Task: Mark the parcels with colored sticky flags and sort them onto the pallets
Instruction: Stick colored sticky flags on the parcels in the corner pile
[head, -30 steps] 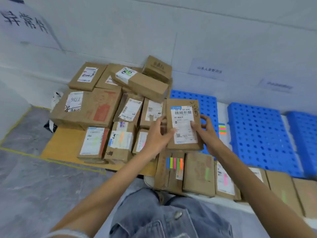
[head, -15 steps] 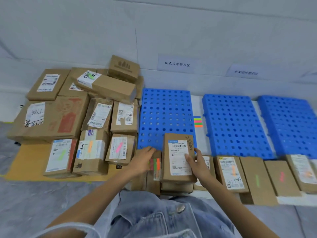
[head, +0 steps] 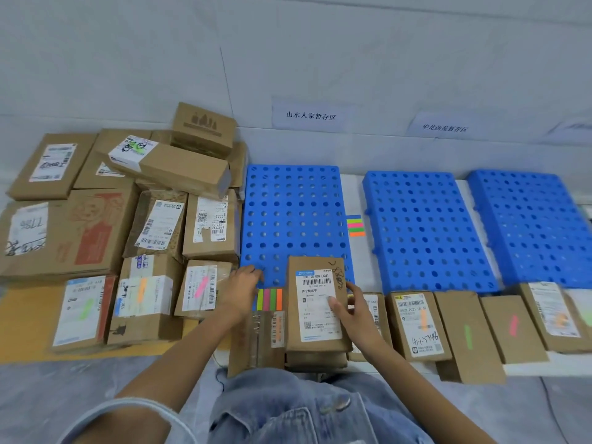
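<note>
Right hand grips the parcel atop stacked boxes; left hand loose, empty, beside sticky flags.

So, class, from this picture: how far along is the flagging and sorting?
Done: several parcels, like the pink-flagged parcel, carry flags. In hand: the right hand grips an unflagged parcel; the left hand is beside the flag strips. Left: nothing lies on the blue pallets.
</note>
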`<control>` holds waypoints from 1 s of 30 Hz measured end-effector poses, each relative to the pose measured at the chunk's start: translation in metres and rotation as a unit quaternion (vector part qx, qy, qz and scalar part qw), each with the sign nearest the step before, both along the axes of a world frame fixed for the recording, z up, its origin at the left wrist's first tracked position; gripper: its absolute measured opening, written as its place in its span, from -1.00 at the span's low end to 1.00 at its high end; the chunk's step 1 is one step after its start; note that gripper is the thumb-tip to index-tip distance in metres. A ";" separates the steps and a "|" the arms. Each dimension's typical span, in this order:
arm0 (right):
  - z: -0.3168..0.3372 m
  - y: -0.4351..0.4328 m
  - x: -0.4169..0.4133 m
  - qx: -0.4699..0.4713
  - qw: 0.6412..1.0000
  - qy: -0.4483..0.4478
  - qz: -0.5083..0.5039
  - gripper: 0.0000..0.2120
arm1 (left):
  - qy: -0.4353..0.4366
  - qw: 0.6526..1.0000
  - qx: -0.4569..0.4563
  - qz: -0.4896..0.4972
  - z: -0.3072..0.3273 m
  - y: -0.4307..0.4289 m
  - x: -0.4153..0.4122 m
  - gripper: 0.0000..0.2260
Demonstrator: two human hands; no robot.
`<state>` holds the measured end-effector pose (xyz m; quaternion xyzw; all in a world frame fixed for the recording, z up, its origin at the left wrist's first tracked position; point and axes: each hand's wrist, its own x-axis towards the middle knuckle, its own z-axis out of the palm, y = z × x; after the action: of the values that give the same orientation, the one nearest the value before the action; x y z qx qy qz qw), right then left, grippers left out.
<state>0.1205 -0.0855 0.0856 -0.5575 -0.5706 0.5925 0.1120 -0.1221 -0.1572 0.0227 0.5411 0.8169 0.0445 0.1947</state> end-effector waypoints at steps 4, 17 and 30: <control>0.000 0.003 0.002 -0.012 1.000 -0.001 0.008 -0.49 | -0.036 0.997 -0.065 -0.020 -0.005 0.006 -0.007 -0.64; 0.006 0.011 0.002 -0.014 0.998 -0.023 0.051 -0.45 | -0.217 0.914 0.250 0.236 0.044 0.019 -0.003 -0.93; 0.119 0.036 -0.018 0.599 0.771 0.017 0.218 -0.65 | -0.447 0.809 0.318 0.214 0.184 0.001 0.077 -0.75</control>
<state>0.1024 -0.0496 0.2048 -0.2281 -0.9139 0.1488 0.3010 -0.0453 -0.1557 0.2071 0.3049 0.6751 0.5790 0.3408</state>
